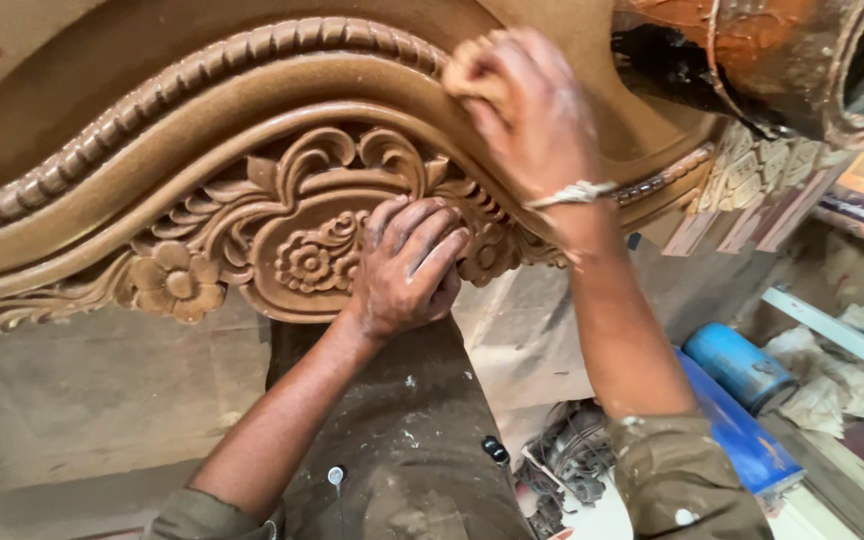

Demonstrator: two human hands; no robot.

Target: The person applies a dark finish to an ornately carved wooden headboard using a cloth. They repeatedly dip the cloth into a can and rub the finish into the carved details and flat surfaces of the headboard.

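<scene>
A large carved wooden panel (202, 130) coated in brown finish fills the upper view, with a beaded rope border, a smooth curved moulding and floral scrollwork. My left hand (407, 265) grips the lower edge of the central flower carving, fingers curled over it. My right hand (527, 105), a string band at its wrist, presses a small tan pad (472, 72) against the smooth curved moulding near the beaded border. Both hands are smeared with brown dust.
A rusty brown drum (792, 55) stands at the top right. A blue cylinder (737, 365) and blue board lie at the right, beside crumpled paper. My stained trousers (402, 450) and a dark tangle of material show below.
</scene>
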